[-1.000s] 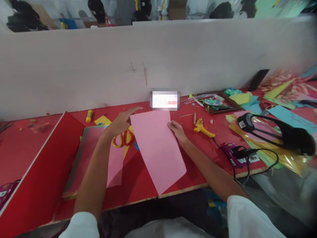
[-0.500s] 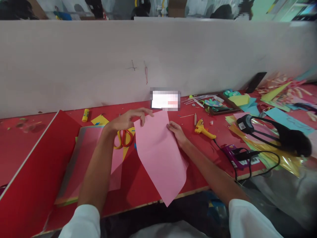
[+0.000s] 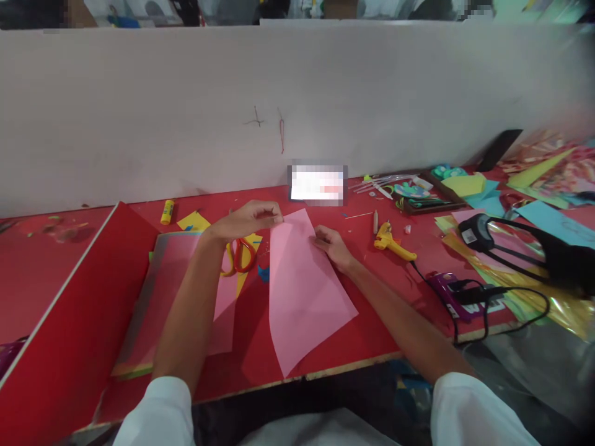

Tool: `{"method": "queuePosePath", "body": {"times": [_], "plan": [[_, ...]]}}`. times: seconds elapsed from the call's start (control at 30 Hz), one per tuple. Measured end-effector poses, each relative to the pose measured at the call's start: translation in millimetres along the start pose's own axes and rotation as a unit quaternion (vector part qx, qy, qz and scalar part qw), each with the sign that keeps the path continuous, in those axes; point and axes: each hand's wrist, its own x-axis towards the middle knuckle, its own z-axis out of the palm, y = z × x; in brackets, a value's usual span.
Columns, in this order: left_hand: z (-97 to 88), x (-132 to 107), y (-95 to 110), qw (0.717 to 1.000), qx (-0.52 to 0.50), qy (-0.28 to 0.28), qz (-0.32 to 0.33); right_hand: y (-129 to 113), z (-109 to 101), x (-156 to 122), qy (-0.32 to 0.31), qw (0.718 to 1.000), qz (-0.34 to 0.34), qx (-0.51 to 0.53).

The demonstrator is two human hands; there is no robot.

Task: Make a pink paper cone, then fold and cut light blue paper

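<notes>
Two bare hands share one plain pink rectangular paper sheet point(image 3: 304, 279), which is raised in front of the person, over the red tabletop point(image 3: 251, 344). The left hand point(image 3: 267, 217) has its thumb and forefinger closed in a pinch at the upper left corner. The right hand point(image 3: 332, 246) is half curled, its thumb over the front of the right edge and its fingers apparently behind.

Gripping both sides near the top probably keeps that end spread and under control, since thin paper droops; the lower part hangs in a soft curve. The scissors with red and yellow plastic handles point(image 3: 238, 257) lie beyond the left forearm, perhaps laid aside to leave the middle free. The yellow glue gun point(image 3: 393, 246) rests to the right, where its black cord point(image 3: 421, 274) can run towards the glossy purple box point(image 3: 444, 291).

Half a second ago the left fingers reached over the corner; now they pinch it from the side. The sheet's lowest tip has swung leftward, and its lower right corner now flares out towards the right forearm.
</notes>
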Motion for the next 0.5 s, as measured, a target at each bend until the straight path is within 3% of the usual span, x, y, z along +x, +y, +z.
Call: {"method": "queuePosePath", "body": {"times": [0.1, 0.17, 0.33, 0.5], "plan": [[13.2, 12.6, -2.2, 0.996, 0.062, 0.053, -0.021, 1.6, -0.2, -0.9, 0.07, 0.989, -0.08, -0.099], [22.1, 19.3, -2.2, 0.993, 0.074, 0.088, -0.027, 2.7, 0.2, -3.1, 0.095, 0.968, -0.129, -0.193], [37.6, 26.8, -0.8, 0.991, 0.065, 0.113, -0.027, 5.6, 2.9, -11.9, 0.08, 0.899, -0.196, -0.384], [41.9, 28.7, -3.3, 0.987, 0.099, 0.111, -0.067, 0.6, 7.8, -18.1, 0.056, 0.804, -0.225, -0.547]]}}
